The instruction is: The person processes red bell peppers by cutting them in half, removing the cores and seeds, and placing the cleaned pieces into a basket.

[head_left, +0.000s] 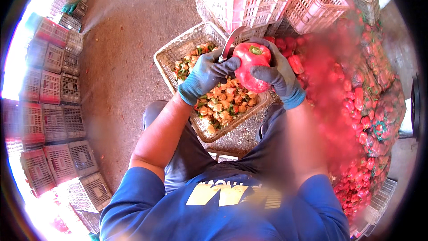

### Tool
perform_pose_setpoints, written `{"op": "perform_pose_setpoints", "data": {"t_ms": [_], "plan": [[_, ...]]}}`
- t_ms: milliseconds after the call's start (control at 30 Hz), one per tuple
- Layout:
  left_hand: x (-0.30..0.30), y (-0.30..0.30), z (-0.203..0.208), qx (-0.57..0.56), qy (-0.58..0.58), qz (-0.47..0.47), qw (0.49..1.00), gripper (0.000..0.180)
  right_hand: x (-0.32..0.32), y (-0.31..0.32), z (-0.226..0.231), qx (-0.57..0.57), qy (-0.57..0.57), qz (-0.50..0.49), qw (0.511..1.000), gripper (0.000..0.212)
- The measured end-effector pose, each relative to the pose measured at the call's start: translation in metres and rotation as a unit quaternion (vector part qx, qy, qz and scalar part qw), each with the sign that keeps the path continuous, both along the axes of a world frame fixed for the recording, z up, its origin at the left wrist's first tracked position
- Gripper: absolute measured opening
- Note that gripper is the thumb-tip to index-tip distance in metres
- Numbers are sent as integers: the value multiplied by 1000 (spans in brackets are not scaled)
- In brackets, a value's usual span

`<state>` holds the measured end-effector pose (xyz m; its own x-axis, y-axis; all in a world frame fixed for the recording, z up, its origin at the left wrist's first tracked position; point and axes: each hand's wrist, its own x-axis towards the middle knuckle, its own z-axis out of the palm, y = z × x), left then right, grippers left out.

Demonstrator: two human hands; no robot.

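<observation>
Both my hands wear grey-palmed gloves with blue cuffs. In my left hand (pixel 208 72), a knife (pixel 231 41) with a curved blade points up and away, its handle wrapped by my fingers. The thumb of that hand reaches toward a large red bell pepper (pixel 250 69). My right hand (pixel 278 71) grips this pepper from the right side, and its green stem end faces up. Below the hands lies a shallow plastic crate (pixel 162 60) holding many cut pepper cores (pixel 223 107) with seeds and green stems.
A big heap of red peppers (pixel 334 89) spreads along my right, with filled net sacks (pixel 379 129) at its outer side. Pink-white crates (pixel 254 6) stand ahead. Stacked crates (pixel 53 93) line the left beyond a brown floor (pixel 120 49). A blurred smear covers part of the right side.
</observation>
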<state>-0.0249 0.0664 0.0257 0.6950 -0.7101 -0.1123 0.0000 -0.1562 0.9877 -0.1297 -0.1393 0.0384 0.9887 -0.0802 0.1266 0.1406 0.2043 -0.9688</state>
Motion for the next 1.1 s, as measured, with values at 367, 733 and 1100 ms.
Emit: {"op": "perform_pose_setpoints", "data": {"t_ms": [367, 733, 1100], "plan": [[-12, -2, -2, -5, -45, -19, 999, 37, 14, -6, -32, -121, -83, -191, 971, 101], [-12, -2, -3, -20, -122, -12, 992, 26, 16, -3, -28, -175, -119, -209, 955, 92], [-19, 2, 7, 12, 30, -67, 997, 35, 7, -12, -17, -224, -137, -182, 948, 88]]}}
